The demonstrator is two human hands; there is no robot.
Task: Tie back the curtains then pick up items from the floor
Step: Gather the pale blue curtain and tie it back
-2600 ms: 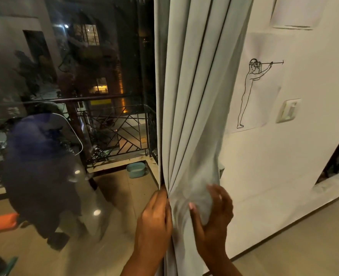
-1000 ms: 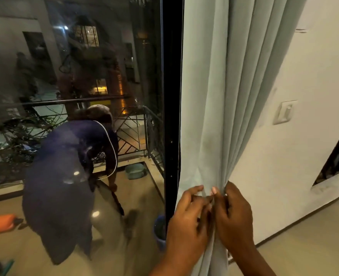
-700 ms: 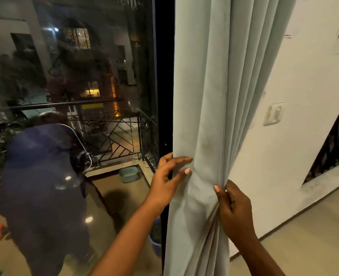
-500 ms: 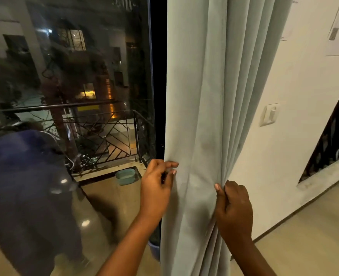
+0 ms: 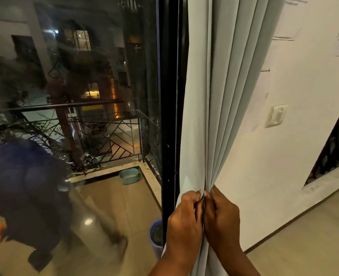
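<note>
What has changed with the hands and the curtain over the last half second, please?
The left hand moved right from the curtain's window-side edge, drawing the fabric across to meet the right hand; both now grip the gathered folds together. The right hand kept its grip; the wall switch is unchanged.

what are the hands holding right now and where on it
Both the left hand and right hand grip the curtain where its folds are gathered together, low down.

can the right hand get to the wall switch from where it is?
Probably yes. The right hand grips the gathered curtain; the switch sits on bare wall up and to its right, nothing between. It would have to let go first.
</note>
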